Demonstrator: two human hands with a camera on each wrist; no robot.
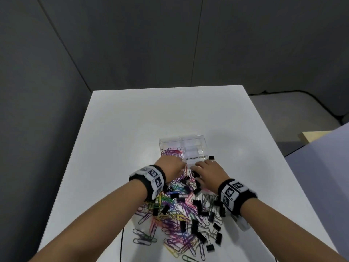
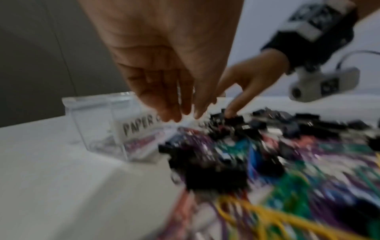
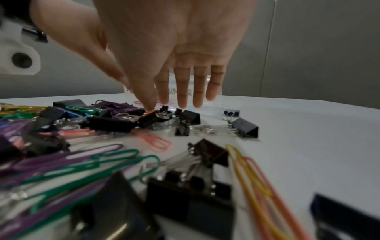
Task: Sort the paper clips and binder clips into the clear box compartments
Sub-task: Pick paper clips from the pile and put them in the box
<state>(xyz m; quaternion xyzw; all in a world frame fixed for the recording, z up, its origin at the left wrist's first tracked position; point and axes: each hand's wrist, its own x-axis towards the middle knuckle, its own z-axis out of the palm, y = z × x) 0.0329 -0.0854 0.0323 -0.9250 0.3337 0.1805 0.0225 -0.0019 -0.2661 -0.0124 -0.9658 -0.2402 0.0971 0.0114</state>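
At the far edge of the heap on the white bench (image 1: 132,118), both hands work just in front of the clear plastic two-compartment box (image 1: 182,148). Its left compartment, labelled for paper clips, holds a small tangle of coloured wire paper clips (image 1: 172,151); the right one, labelled for binder clips, looks bare as far as the head view shows. So the sorting seems barely begun: the mixed pile of coloured paper clips (image 1: 175,224) and black metal binder clips (image 1: 200,207) spreads across the near half of the bench, and one binder clip (image 1: 211,158) lies just right of the box. The left hand (image 2: 164,68) hangs over the pile, fingers straight, close together and empty. The right hand (image 3: 174,56) reaches down, fingers (image 3: 183,91) extended, index tip touching a black clip, nothing gripped.
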